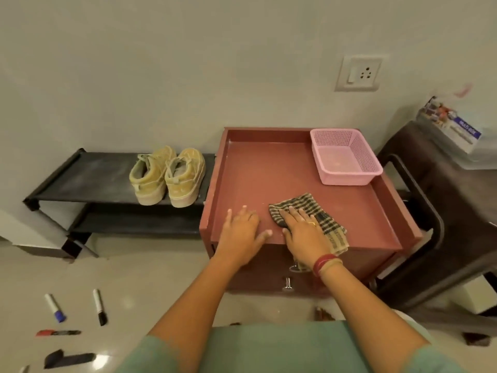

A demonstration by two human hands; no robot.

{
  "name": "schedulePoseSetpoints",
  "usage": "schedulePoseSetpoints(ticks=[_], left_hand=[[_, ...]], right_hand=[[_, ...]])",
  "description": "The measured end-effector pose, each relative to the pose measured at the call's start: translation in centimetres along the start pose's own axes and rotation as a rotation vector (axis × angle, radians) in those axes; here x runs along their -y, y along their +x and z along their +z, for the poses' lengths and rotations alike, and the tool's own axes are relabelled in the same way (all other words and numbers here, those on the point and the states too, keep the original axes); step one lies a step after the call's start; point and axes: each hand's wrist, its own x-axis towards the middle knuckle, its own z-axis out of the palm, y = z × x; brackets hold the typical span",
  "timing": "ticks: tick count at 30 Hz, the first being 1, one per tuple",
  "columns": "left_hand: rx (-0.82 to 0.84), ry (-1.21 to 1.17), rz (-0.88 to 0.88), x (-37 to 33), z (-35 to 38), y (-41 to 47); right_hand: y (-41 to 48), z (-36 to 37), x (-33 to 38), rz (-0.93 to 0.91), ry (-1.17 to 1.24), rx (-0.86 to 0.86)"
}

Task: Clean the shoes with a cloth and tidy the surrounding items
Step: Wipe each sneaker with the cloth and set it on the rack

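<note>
Both hands lie flat on the red-brown cabinet top [269,170]. The left hand [243,232] rests bare, fingers spread; the right hand [304,234] presses straight, slightly spread fingers on the checked cloth [306,203]. The tan shoes [185,181] stand together on the black rack [80,176] beside it. A pink basket [347,157] sits in the rear right corner.
</note>
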Motion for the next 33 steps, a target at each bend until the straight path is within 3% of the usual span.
schedulePoseSetpoints(ticks=[4,7,11,16,20,26,33], left_hand=[[-0.497,-0.038,0.083,2.2,-5.5,-0.2],[-0.618,0.08,0.0,6.9,-8.1,0.3],[-0.427,0.297,-0.196,15.6,-7.3,1.1],[-0.075,0.506,-0.258,20.2,-5.5,3.2],[-0.088,0.594,-0.245,21.0,-4.1,4.7],[-0.21,0.538,-0.236,21.5,-3.4,5.0],[-0.329,0.488,-0.119,17.9,-10.0,3.9]], right_hand=[[0.7,-0.5,-0.2,-0.019,0.005,0.024],[1.7,-0.1,0.1,-0.007,-0.008,0.023],[3.4,0.5,0.9,-0.037,-0.016,0.033],[4.8,1.2,2.0,-0.073,-0.002,0.034],[5.2,1.3,2.3,-0.093,0.011,0.034],[5.1,1.3,2.1,-0.114,0.023,0.007],[3.5,0.9,1.5,-0.178,0.01,-0.044]])
